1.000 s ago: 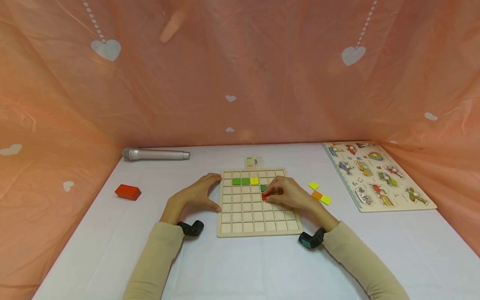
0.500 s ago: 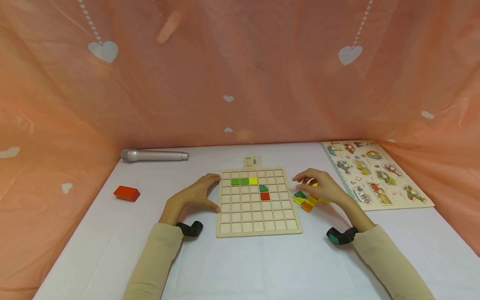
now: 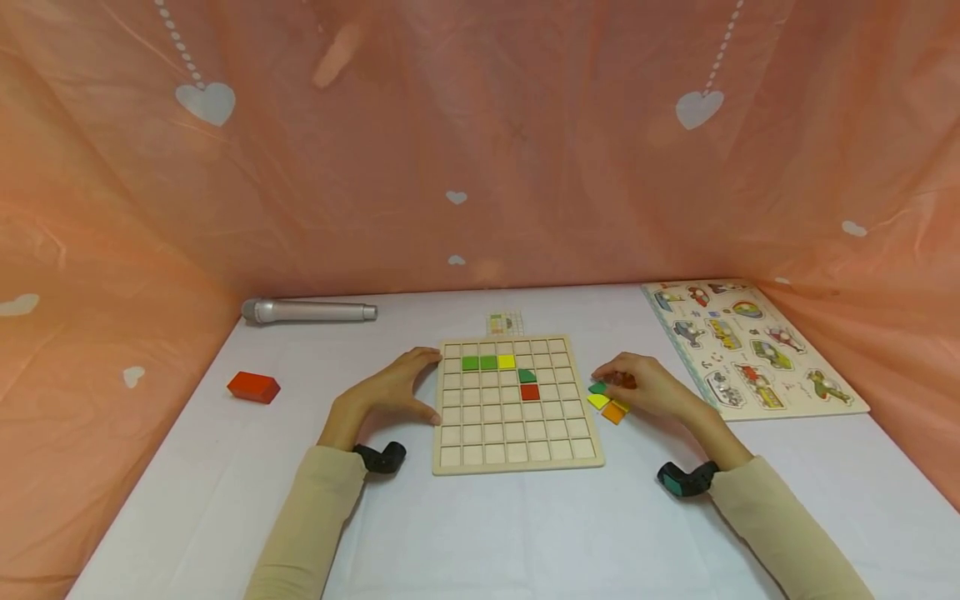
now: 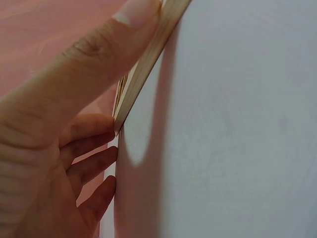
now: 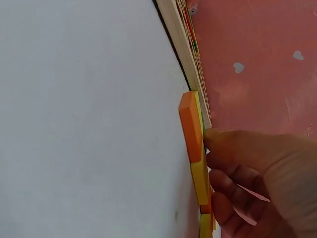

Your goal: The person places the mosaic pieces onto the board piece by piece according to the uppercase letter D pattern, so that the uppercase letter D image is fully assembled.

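A wooden grid board lies mid-table. Two light green square tiles and a yellow tile sit in an upper row; a dark green tile with a rounded corner is just above a red tile. My left hand spans the board's left side, its thumb and a forefinger touching the edge. Right of the board, my right hand pinches another green tile between thumb and forefinger. Beside it lie a yellow tile and an orange tile; the hand partly hides more tiles.
A small printed pattern card lies behind the board. At the back left is a silver microphone, with a red block nearer. A picture knob puzzle lies to the right. A pink curtain hangs behind the table.
My right hand has left the red tile on the board and moved right to the loose tiles, its fingers closing in on the green one. My left hand stays at the board's edge.
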